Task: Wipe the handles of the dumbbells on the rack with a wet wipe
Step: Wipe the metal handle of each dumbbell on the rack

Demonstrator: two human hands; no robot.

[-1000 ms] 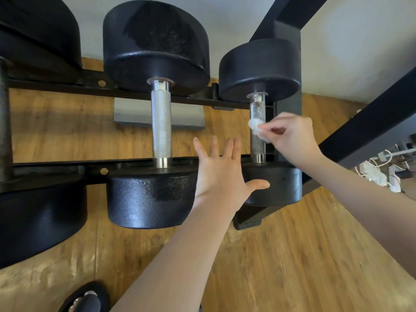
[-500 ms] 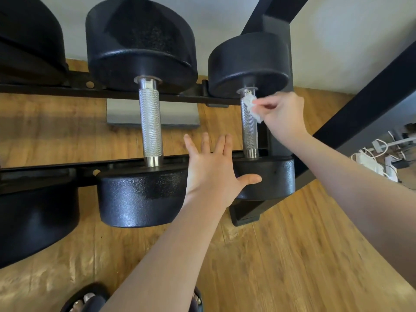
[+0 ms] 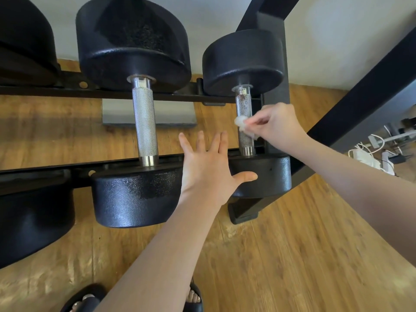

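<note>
From the head camera I look down on a black steel dumbbell rack [image 3: 117,93] with black round-headed dumbbells lying across its two rails. My right hand [image 3: 278,124] pinches a crumpled white wet wipe [image 3: 242,123] in a clenched grip and presses it against the knurled silver handle of the small rightmost dumbbell [image 3: 244,109], about midway along the bar; brownish specks show on the upper part of that handle, above the wipe. My left hand [image 3: 210,167] is released, fingers spread and straight, the palm lying over the gap between the near heads of the two dumbbells, with the thumb resting on the small one's near black head [image 3: 270,176]. Just to the left sits the larger black dumbbell with its own knurled silver handle [image 3: 145,124], untouched by either hand. Beneath the rack is a wooden plank floor [image 3: 292,255], and at the right edge a tangle of white cables and plugs [image 3: 369,156] lies on it.
</note>
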